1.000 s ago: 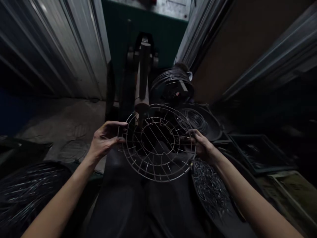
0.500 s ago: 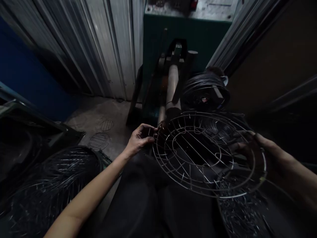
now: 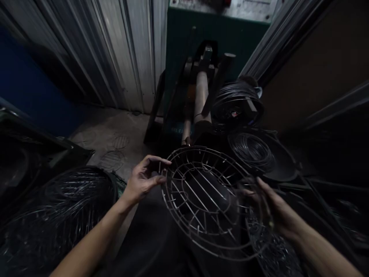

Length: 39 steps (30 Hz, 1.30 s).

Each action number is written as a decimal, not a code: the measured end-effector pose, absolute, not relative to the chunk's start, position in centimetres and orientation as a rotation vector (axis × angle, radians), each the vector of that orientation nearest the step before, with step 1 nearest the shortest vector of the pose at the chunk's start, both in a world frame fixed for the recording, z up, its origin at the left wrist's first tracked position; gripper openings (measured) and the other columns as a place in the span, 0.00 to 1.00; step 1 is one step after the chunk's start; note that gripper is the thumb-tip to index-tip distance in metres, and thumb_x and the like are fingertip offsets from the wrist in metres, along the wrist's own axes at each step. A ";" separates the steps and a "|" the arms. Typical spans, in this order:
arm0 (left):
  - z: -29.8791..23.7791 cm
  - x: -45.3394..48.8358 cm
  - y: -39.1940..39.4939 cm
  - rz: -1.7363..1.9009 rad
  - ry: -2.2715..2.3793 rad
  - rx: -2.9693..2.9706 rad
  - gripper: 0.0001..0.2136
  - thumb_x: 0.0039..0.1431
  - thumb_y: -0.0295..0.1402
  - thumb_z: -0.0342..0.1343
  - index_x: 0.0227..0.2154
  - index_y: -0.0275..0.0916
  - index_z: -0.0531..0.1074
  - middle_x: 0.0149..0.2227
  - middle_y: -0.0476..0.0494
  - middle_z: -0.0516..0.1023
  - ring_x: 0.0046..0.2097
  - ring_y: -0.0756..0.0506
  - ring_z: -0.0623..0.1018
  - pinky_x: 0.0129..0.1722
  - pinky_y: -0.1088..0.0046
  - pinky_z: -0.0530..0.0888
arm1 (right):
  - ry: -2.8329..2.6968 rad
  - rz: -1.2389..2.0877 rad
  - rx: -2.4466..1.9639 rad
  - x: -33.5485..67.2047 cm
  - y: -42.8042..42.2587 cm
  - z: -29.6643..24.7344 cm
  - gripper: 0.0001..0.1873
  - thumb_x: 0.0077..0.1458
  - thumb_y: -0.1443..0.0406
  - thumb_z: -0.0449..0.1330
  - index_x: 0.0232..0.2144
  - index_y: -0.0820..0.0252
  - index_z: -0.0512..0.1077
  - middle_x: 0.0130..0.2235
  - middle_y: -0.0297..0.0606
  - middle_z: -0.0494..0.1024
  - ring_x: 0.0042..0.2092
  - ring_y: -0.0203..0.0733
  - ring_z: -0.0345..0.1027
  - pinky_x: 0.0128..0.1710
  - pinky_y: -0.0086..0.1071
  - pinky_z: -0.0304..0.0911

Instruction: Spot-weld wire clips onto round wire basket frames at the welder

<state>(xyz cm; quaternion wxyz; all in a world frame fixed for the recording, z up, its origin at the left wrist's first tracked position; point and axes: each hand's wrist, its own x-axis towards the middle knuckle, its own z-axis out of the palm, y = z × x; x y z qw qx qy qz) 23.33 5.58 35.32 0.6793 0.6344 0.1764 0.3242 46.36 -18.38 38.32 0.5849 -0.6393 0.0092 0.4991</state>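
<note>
A round wire grille (image 3: pixel 213 200), made of rings and spokes, hangs tilted over my lap in the middle of the view. My left hand (image 3: pixel 142 179) pinches its left rim between thumb and fingers. My right hand (image 3: pixel 276 211) holds the right rim, fingers curled round the wire and partly blurred. Just beyond the grille stands a machine with a brown cylindrical arm (image 3: pixel 200 96) on a green housing (image 3: pixel 187 42).
A spool of dark wire (image 3: pixel 236 105) and a loose wire coil (image 3: pixel 252 150) lie behind the grille on the right. A heap of finished wire grilles (image 3: pixel 54 215) fills the lower left. Short wire pieces (image 3: pixel 276 254) fill a tray at lower right. Corrugated metal wall (image 3: pixel 115 50) behind.
The grille has come down and toward me, away from the machine arm, and tilted more steeply. Both hands moved lower with it. The view shifted slightly.
</note>
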 end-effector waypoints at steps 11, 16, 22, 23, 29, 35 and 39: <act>44.6 17.7 7.2 0.925 0.458 1.818 0.15 0.42 0.30 0.67 0.36 0.43 0.75 0.35 0.47 0.78 0.38 0.47 0.77 0.32 0.77 0.77 | -0.059 1.440 -1.035 41.9 -8.9 33.9 0.14 0.58 0.53 0.54 0.36 0.56 0.66 0.29 0.38 0.80 0.28 0.42 0.74 0.27 0.35 0.69; 46.8 19.5 7.9 0.973 0.495 1.879 0.12 0.45 0.29 0.66 0.34 0.40 0.74 0.33 0.47 0.77 0.34 0.50 0.76 0.30 0.77 0.74 | -0.001 1.485 -0.921 41.6 -7.5 34.3 0.20 0.59 0.48 0.48 0.32 0.58 0.65 0.22 0.36 0.77 0.17 0.35 0.65 0.18 0.27 0.64; 48.8 21.8 10.0 0.898 0.400 2.043 0.14 0.45 0.30 0.66 0.35 0.32 0.72 0.33 0.47 0.77 0.37 0.51 0.76 0.36 0.76 0.73 | 0.056 1.433 -0.919 41.9 -6.2 34.6 0.20 0.62 0.51 0.45 0.31 0.59 0.66 0.21 0.36 0.76 0.13 0.30 0.58 0.11 0.22 0.53; 49.1 22.1 10.4 0.874 0.383 2.060 0.14 0.46 0.30 0.66 0.36 0.30 0.72 0.33 0.48 0.77 0.37 0.51 0.76 0.37 0.75 0.73 | 0.045 1.452 -0.893 41.9 -6.1 34.6 0.21 0.62 0.52 0.44 0.32 0.60 0.67 0.23 0.38 0.78 0.14 0.32 0.60 0.12 0.23 0.56; 51.5 25.7 12.4 0.738 0.358 2.107 0.17 0.47 0.31 0.62 0.38 0.25 0.70 0.31 0.54 0.75 0.36 0.55 0.77 0.40 0.73 0.72 | 0.059 1.453 -0.836 42.3 -5.6 34.6 0.21 0.63 0.52 0.42 0.41 0.60 0.68 0.30 0.42 0.80 0.17 0.36 0.65 0.17 0.29 0.64; 54.8 30.0 12.3 0.495 0.317 2.294 0.24 0.52 0.34 0.49 0.45 0.14 0.63 0.33 0.58 0.71 0.49 0.44 0.72 0.42 0.65 0.66 | 0.130 1.456 -0.762 42.3 -5.1 34.4 0.23 0.63 0.54 0.40 0.34 0.60 0.70 0.24 0.40 0.78 0.24 0.40 0.72 0.23 0.32 0.69; 55.9 30.3 11.5 0.479 0.236 2.377 0.25 0.49 0.35 0.56 0.43 0.16 0.65 0.33 0.53 0.72 0.45 0.45 0.76 0.42 0.61 0.70 | 0.150 1.493 -0.659 41.7 -5.5 34.4 0.25 0.63 0.53 0.41 0.26 0.58 0.69 0.26 0.41 0.79 0.29 0.41 0.74 0.28 0.34 0.71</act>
